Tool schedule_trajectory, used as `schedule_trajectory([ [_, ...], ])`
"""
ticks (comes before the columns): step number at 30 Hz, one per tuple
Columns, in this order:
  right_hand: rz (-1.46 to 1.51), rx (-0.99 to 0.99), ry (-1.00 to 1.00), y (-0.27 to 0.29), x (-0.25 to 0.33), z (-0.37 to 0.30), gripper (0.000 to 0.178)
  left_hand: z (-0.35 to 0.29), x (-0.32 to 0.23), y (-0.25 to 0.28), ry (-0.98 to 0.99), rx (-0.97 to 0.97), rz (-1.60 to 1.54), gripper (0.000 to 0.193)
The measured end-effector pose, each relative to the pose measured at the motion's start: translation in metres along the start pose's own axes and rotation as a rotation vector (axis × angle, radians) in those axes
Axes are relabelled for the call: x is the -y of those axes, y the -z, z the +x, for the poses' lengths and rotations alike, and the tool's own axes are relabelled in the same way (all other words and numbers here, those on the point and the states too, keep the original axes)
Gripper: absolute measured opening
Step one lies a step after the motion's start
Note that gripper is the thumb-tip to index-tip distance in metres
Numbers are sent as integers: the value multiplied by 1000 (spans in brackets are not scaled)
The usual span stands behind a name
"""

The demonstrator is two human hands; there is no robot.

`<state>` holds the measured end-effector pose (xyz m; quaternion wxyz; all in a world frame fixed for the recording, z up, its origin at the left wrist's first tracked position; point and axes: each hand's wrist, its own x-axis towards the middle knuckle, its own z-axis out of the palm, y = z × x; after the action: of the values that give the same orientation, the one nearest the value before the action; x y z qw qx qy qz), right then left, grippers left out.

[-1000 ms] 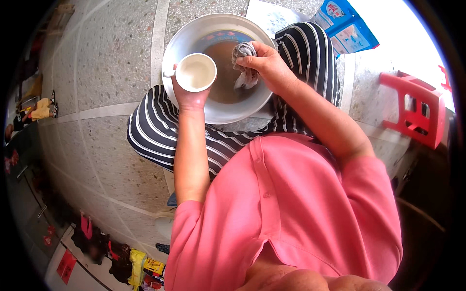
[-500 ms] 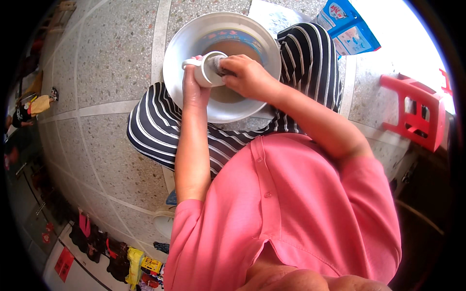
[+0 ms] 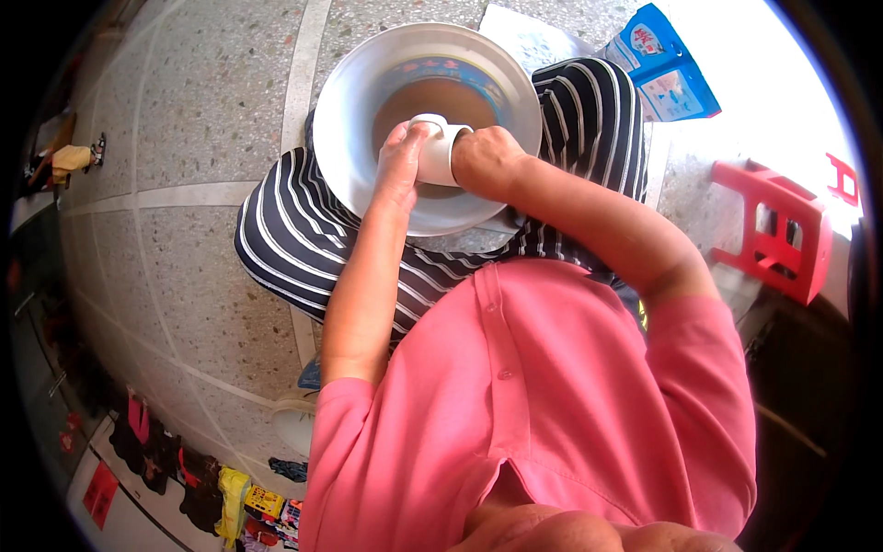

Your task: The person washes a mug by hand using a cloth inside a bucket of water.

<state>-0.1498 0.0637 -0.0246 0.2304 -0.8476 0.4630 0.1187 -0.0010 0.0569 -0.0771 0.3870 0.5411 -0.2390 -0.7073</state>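
A white mug (image 3: 439, 156) lies tipped on its side over the basin, its mouth turned to the right. My left hand (image 3: 402, 158) is closed around its handle side and base. The fingers of my right hand (image 3: 492, 164) reach into the mug's mouth and are curled out of sight. The grey scrubbing pad that showed in them half a second ago is now hidden inside the mug. Below both hands sits a wide white basin (image 3: 342, 110) with a blue patterned band inside, holding murky brown water (image 3: 405, 110). It rests between my knees, which wear striped trousers (image 3: 290, 239).
A blue and white packet (image 3: 664, 74) stands beyond my right knee. Farther right is a red plastic stool (image 3: 782, 235). A pale sheet (image 3: 529, 37) lies behind the basin. At lower left are a yellow bag (image 3: 232, 501) and several other items. Another person (image 3: 69, 164) shows at far left.
The mug has turned so its mouth faces right, and both hands have shifted slightly right with it. My right fingers have gone deeper into it, hiding the grey pad.
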Motion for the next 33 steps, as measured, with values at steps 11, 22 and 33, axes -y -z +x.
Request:
schedule_trajectory([
  [11, 504, 17, 57, -44, -17, 12, 14, -4, -3, -6, -26, 25, 112, 20],
  [22, 280, -116, 57, -22, -14, -3, 15, -1, -2, -7, 66, -14, 114, 28],
  [33, 284, 203, -91, -37, -10, 6, 23, -4, 5, -7, 19, -38, 207, 21],
])
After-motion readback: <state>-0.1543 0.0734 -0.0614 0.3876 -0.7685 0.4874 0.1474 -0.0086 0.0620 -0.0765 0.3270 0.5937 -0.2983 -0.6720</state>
